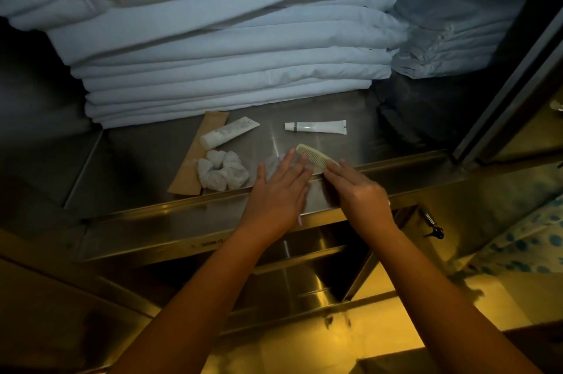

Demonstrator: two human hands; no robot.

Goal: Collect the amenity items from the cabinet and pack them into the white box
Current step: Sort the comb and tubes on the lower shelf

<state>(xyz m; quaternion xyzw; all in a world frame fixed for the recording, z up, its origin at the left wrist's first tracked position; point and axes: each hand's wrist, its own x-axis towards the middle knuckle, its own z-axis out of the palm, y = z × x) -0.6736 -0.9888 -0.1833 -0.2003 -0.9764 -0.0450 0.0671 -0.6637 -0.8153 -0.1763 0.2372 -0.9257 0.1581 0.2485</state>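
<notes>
A ribbed, cream plastic comb (312,156) is lying slantwise near the front lip of the brushed steel cabinet shelf (137,160). The right hand (359,193) is touching its near end with its fingertips; I cannot tell whether it is pinching it. The left hand (278,187) is lying flat just beside the comb, fingers straight, pressing on a crinkled clear wrapper (274,161). A slim white tube (316,126) is lying farther back. A fatter white tube (227,133) and a puffy, gathered white bundle (222,171) are resting on a flat brown paper sleeve (195,166). Soft folded white linens (228,53) are sitting stacked behind.
</notes>
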